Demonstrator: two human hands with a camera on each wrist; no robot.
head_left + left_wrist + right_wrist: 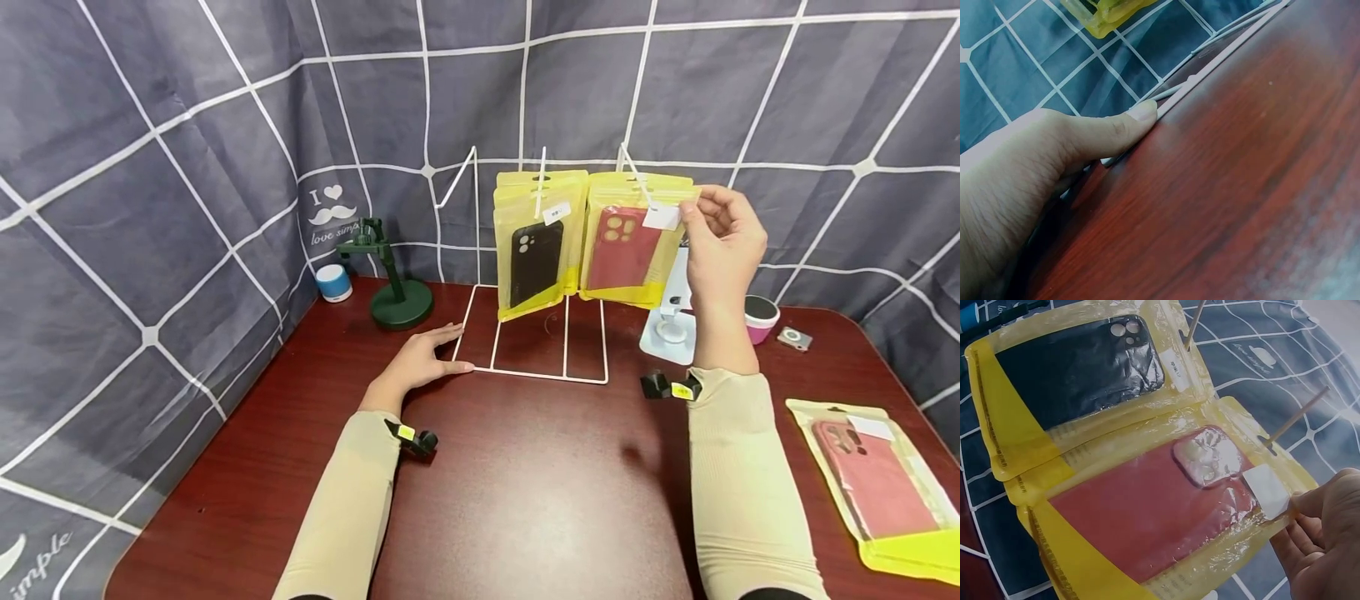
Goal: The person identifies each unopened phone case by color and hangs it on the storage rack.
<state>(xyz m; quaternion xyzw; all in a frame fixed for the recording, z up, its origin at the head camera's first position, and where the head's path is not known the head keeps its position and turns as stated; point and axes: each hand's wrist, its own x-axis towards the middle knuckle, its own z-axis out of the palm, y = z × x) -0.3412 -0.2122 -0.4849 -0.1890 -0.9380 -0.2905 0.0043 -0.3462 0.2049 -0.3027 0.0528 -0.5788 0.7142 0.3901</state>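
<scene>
My right hand (pixel 723 237) pinches the upper right corner of a yellow-edged bag with a red phone case (pixel 624 246) inside, next to its white label (pixel 1266 490). That bag hangs on a prong of a white wire rack (pixel 547 377). Beside it, on the middle prong, hangs a bag with a black phone case (pixel 537 260); further bags show behind both. At the rack's front left corner rests my left hand (pixel 420 358), fingers extended along the side and thumb (pixel 1138 115) on the front wire. The rack's left prong (pixel 456 179) holds nothing.
Another bagged red phone case (pixel 877 475) lies at the table's right. Behind my right arm are a white stand (pixel 671 329), a pink cup-shaped item (pixel 761 317) and a small silver device (pixel 795 338). A green stand (pixel 401 304) and blue cylinder (pixel 333 283) are back left.
</scene>
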